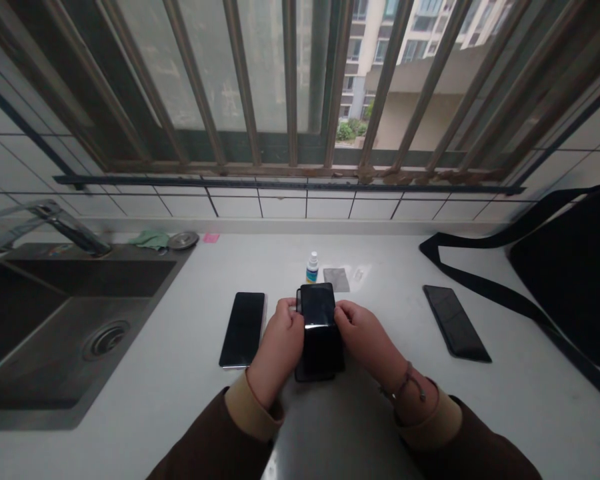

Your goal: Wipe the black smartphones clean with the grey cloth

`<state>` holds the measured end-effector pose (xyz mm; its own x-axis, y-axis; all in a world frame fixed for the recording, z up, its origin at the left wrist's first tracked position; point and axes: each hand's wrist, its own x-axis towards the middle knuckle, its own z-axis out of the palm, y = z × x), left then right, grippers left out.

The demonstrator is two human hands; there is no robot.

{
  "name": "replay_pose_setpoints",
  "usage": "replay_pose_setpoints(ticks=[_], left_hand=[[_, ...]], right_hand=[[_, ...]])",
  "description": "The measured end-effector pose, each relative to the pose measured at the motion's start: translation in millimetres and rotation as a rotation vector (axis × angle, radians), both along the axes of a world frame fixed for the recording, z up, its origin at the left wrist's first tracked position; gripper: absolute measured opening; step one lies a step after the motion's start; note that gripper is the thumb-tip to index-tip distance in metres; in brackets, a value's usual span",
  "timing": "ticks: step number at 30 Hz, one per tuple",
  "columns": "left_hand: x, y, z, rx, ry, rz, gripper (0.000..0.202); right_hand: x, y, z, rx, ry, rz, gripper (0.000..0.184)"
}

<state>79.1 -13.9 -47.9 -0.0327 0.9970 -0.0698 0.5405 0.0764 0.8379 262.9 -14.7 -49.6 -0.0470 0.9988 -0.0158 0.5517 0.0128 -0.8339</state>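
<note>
Between my two hands, over the counter's middle, is a black smartphone (pixel 323 350) with a glossy screen. A dark-rimmed piece, perhaps a case or a screen protector, shows along its left and lower edges; I cannot tell which it is. My left hand (pixel 284 333) is closed with thumb and fingers at the left edge. Opposite it, my right hand (pixel 363 330) pinches the phone's right edge. Another black phone (pixel 243 330) lies left of my left hand. Just beyond the held phone stand a small white bottle (pixel 313 267) with a blue label and a flat grey packet (pixel 337 279).
Far right on the white counter (pixel 380 427) lies a dark phone-shaped slab (pixel 456 323), beside a black bag (pixel 575 267) with a trailing strap. At left are a steel sink (pixel 167 293), a faucet (pixel 75 230), a green cloth (pixel 150 240) and a drain cover (pixel 183 241). A barred window rises behind.
</note>
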Motion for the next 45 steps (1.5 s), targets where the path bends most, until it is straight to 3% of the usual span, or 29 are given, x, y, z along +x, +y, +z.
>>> replay_pose_setpoints(ticks=[5,8,13,21,24,28,33,40,45], left_hand=[[2,-1,-19.3,-0.109,-0.603,0.055,0.040],[1,-2,-22.7,-0.087,-0.733,0.023,0.041],[0,-6,-11.8,-0.100,-0.848,-0.024,0.046],[0,-6,-0.8,-0.098,-0.780,0.029,0.040],[0,-6,6.9,-0.100,-0.776,-0.006,0.042],[-1,-11,12.9,-0.088,-0.693,-0.168,0.045],[-3,-17,13.8,-0.053,-0.627,-0.251,0.041],[-5,-21,30.1,0.173,-0.383,-0.204,0.035],[-7,-23,31.8,0.223,-0.362,-0.208,0.035]], right_hand=[[-1,-5,4.2,0.002,0.073,-0.024,0.029],[0,-8,7.9,0.021,0.079,-0.020,0.033],[1,-11,11.2,0.033,0.137,-0.011,0.033],[6,-9,18.5,0.063,0.060,-0.030,0.029],[7,-4,19.2,0.006,0.220,-0.084,0.038],[8,-3,16.4,0.020,0.456,-0.069,0.053],[9,-9,18.8,0.184,0.312,-0.087,0.058],[4,-18,21.4,0.296,0.188,-0.072,0.058],[0,-24,20.9,0.356,0.153,-0.069,0.053]])
